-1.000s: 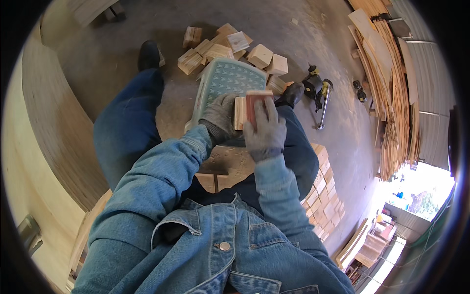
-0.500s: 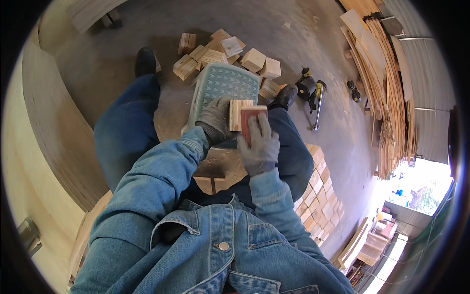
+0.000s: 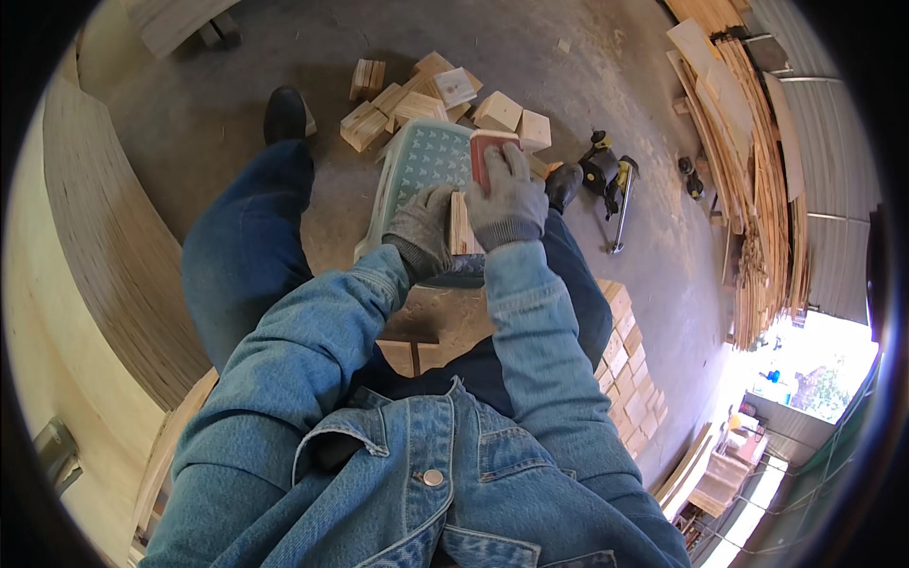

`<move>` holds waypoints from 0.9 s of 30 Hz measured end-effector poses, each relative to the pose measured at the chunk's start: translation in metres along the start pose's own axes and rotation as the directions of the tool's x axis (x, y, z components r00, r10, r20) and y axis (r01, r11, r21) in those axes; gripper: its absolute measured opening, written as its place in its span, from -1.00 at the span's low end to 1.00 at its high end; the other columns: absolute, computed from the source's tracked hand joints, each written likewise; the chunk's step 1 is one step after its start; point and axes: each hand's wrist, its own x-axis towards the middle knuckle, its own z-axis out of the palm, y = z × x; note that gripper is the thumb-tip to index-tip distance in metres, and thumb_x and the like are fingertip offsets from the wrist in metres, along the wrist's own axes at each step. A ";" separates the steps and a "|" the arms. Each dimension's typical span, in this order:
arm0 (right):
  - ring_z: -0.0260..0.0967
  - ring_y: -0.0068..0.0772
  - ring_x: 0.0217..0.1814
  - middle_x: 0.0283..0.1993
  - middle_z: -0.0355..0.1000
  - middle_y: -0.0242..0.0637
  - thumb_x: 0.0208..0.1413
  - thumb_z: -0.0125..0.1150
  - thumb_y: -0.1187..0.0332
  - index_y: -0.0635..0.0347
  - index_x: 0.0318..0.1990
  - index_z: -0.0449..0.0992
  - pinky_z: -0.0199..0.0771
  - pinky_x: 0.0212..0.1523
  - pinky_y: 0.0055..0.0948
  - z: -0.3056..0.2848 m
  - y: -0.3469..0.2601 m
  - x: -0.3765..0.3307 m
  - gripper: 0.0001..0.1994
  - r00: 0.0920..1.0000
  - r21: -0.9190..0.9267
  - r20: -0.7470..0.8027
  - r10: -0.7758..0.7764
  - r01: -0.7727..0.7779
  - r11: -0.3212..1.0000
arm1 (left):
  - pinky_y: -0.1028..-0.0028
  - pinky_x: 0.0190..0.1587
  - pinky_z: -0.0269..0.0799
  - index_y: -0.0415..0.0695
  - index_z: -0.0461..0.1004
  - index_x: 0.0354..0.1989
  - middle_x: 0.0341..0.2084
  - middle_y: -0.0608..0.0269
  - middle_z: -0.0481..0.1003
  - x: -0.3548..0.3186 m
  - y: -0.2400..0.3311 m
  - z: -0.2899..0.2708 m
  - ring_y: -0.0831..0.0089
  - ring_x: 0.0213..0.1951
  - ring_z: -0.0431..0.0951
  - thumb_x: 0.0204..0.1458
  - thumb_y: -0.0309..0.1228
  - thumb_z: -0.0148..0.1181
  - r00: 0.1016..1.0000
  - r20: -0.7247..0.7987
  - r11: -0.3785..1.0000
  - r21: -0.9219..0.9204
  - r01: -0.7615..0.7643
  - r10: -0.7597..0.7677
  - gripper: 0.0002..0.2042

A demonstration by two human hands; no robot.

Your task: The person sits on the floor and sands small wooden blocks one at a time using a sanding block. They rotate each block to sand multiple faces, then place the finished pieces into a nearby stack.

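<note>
My left hand (image 3: 422,229), in a grey knit glove, is closed around the left side of a pale wooden block (image 3: 461,230). The block rests over the near part of a light green plastic stool (image 3: 417,156) between my legs. In my right hand (image 3: 509,201), gloved too, is a flat reddish-brown sanding block (image 3: 484,150), with my fingers laid over its top. That hand reaches past the far end of the wooden block and covers part of it. Whether the sanding block touches the wood is hidden.
Loose wooden blocks (image 3: 418,106) lie heaped beyond the stool. Yellow-and-black power tools (image 3: 604,178) sit on the floor at right. Neatly stacked blocks (image 3: 632,364) stand beside my right leg. Long planks (image 3: 757,189) line the right wall; a curved wooden panel (image 3: 118,227) rises at left.
My right hand has pushed the sanding block away from me along the wooden block, toward the stool's far side. My left hand stays in nearly the same place, still holding the wooden block.
</note>
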 end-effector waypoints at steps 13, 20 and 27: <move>0.42 0.26 0.23 0.53 0.30 -0.14 0.10 0.41 0.12 0.01 0.37 0.54 0.47 0.23 0.13 -0.011 0.019 -0.150 -0.36 0.999 0.074 -0.013 -0.048 0.049 0.996 | 0.06 0.47 0.19 -0.18 0.24 0.41 0.26 -0.08 0.30 0.003 0.007 -0.008 -0.11 0.29 0.31 -0.06 0.05 0.50 0.992 0.026 0.988 0.093 -0.126 0.124 -0.09; 0.42 0.20 0.30 0.52 0.34 -0.04 0.06 0.45 0.19 0.10 0.37 0.53 0.41 0.34 0.06 -0.009 0.023 -0.134 -0.34 0.993 0.067 -0.059 -0.101 0.105 0.992 | 0.08 0.51 0.15 -0.19 0.21 0.44 0.30 -0.08 0.27 0.002 0.000 0.002 -0.11 0.34 0.26 -0.02 0.11 0.43 0.979 0.064 0.953 0.223 -0.204 0.195 -0.06; 0.51 0.20 0.20 0.53 0.35 -0.16 0.14 0.31 0.07 -0.01 0.37 0.54 0.49 0.27 -0.01 0.004 0.009 0.008 -0.39 1.000 0.015 0.012 -0.004 0.004 1.000 | 0.11 0.48 0.27 -0.11 0.19 0.44 0.30 -0.09 0.31 0.000 -0.005 0.004 -0.09 0.36 0.33 -0.14 -0.02 0.54 0.999 0.050 0.996 0.086 -0.006 0.002 -0.04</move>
